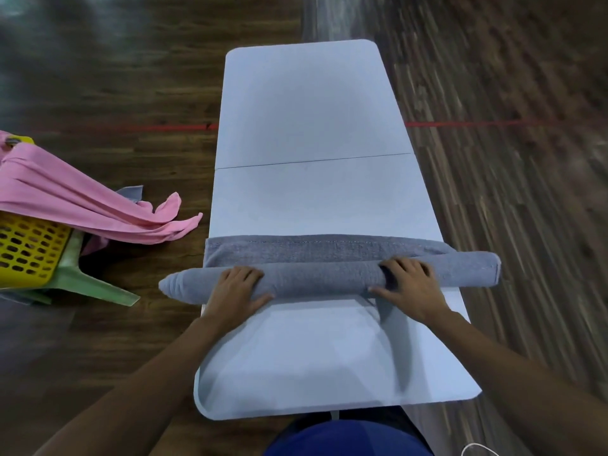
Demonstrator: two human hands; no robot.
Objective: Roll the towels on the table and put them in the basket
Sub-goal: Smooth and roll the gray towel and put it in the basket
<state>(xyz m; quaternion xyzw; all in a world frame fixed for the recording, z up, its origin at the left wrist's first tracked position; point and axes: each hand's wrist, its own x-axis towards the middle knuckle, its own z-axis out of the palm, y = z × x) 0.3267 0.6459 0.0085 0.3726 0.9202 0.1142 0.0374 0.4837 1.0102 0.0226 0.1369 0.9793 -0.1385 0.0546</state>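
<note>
A grey towel [322,274] lies across the white table [312,110], rolled into a long tube that sticks out past both table edges. A flat strip of it remains unrolled on the far side. My left hand [235,287] grips the roll near its left end, fingers curved over the top. My right hand [408,284] grips the roll right of the middle, thumb on the near side. The yellow basket [26,248] stands at the far left on a green stool [85,278], with a pink towel [82,202] draped over it.
Dark wooden floor surrounds the narrow table on both sides. A red line on the floor [477,124] crosses behind the table. A bit of grey cloth [133,192] shows behind the pink towel. The table has a seam across its middle.
</note>
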